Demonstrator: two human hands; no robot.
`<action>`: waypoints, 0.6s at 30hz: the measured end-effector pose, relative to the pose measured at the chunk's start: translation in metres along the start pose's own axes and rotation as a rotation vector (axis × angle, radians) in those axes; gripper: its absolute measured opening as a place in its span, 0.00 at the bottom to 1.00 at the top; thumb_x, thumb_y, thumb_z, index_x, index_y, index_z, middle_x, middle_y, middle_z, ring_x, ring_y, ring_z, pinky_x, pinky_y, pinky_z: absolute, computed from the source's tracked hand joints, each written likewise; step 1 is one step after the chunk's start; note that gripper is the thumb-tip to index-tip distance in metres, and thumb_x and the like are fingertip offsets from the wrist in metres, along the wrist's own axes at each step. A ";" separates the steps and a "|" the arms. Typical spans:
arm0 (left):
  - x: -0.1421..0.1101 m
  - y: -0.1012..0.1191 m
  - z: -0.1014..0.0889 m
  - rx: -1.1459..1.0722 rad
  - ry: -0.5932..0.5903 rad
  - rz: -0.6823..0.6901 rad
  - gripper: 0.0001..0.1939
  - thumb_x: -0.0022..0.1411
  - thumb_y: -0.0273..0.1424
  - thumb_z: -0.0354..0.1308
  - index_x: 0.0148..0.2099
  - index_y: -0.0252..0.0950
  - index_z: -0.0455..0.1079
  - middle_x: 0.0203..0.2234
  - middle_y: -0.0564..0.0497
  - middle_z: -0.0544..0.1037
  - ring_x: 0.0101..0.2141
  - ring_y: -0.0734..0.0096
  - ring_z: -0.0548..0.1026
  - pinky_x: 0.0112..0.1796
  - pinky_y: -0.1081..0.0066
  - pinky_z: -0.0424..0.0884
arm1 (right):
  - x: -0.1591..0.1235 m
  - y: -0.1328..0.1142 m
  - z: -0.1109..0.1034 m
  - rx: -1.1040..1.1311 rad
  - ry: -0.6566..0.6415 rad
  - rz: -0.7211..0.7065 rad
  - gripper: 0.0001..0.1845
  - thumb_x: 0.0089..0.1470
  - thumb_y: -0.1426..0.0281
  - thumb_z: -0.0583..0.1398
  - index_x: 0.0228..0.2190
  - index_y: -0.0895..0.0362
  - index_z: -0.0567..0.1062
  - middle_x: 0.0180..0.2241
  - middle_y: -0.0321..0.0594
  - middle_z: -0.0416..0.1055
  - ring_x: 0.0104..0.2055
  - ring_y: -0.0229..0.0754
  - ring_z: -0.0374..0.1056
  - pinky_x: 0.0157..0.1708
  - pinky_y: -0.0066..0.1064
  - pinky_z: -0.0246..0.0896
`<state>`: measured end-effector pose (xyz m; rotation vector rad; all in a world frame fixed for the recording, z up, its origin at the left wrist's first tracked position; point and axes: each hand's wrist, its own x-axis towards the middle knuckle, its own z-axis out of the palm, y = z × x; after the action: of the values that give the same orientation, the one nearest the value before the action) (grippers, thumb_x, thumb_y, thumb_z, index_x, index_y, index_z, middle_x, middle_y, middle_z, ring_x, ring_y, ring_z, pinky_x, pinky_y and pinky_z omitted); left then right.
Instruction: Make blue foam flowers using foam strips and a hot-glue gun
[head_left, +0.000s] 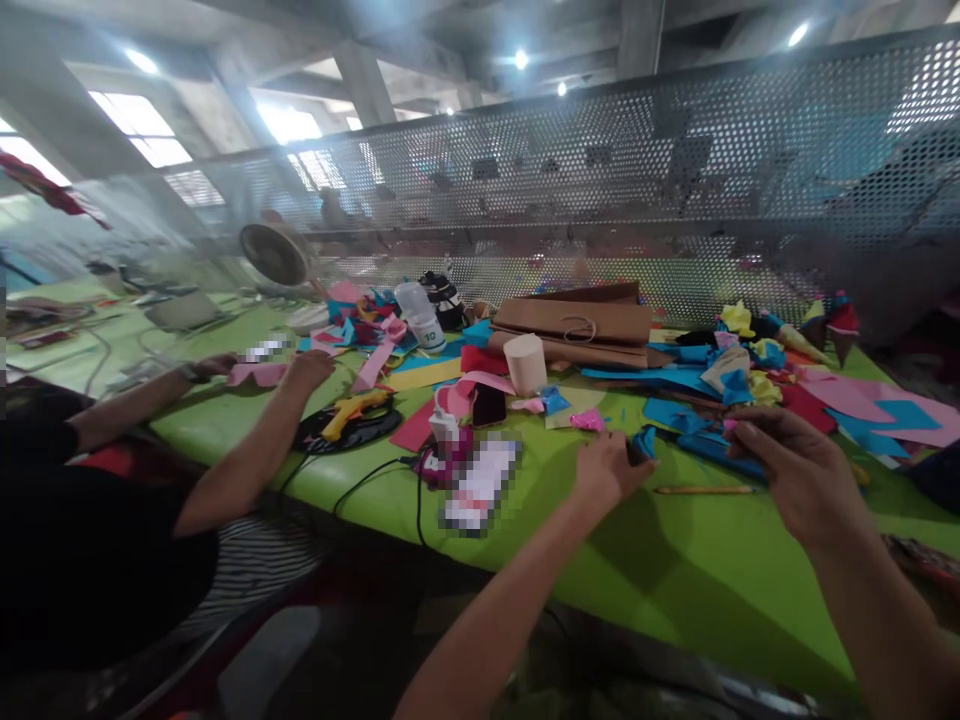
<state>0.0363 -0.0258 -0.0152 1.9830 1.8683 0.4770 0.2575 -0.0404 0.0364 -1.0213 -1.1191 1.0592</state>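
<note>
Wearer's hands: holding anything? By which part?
Left hand: small blue piece, gripped around its lower part. Right hand: tiny pink piece, pinched; exact spot unclear.

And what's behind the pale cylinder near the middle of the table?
Behind the pale cylinder lies folded brown material, with a perforated panel farther back. Whatever the cylinder itself covers can't be seen.

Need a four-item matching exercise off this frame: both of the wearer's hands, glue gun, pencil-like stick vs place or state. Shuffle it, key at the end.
1. Left hand
2. Right hand
3. Glue gun
4. Pencil-like stick

A. Lying on the green tabletop
B. Pinching a small pink piece
C. Yellow, on a black mat
D. Holding a blue piece

Pairs: 1-D, 2-B, 3-C, 4-A
</note>
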 end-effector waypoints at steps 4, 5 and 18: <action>-0.003 -0.001 0.003 -0.029 0.030 0.017 0.18 0.63 0.46 0.62 0.45 0.37 0.71 0.46 0.40 0.80 0.47 0.49 0.78 0.47 0.59 0.71 | 0.005 0.022 -0.004 0.023 0.010 0.031 0.19 0.43 0.56 0.77 0.35 0.51 0.84 0.36 0.38 0.79 0.36 0.41 0.73 0.36 0.31 0.73; -0.004 -0.003 0.003 -0.057 0.035 0.013 0.18 0.62 0.45 0.63 0.46 0.37 0.71 0.46 0.40 0.80 0.47 0.50 0.78 0.46 0.59 0.71 | 0.005 0.028 -0.006 0.033 0.018 0.046 0.19 0.42 0.56 0.77 0.35 0.51 0.84 0.36 0.37 0.79 0.37 0.42 0.73 0.37 0.31 0.73; -0.013 0.016 0.010 -0.977 -0.058 0.231 0.32 0.52 0.29 0.72 0.57 0.37 0.65 0.46 0.47 0.75 0.45 0.62 0.74 0.49 0.64 0.70 | -0.001 0.036 -0.017 0.189 0.071 0.115 0.21 0.41 0.58 0.79 0.38 0.47 0.86 0.39 0.37 0.82 0.40 0.41 0.75 0.39 0.28 0.73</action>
<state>0.0540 -0.0397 -0.0161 1.4744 1.0166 1.1167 0.2692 -0.0357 -0.0014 -0.9734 -0.8936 1.1870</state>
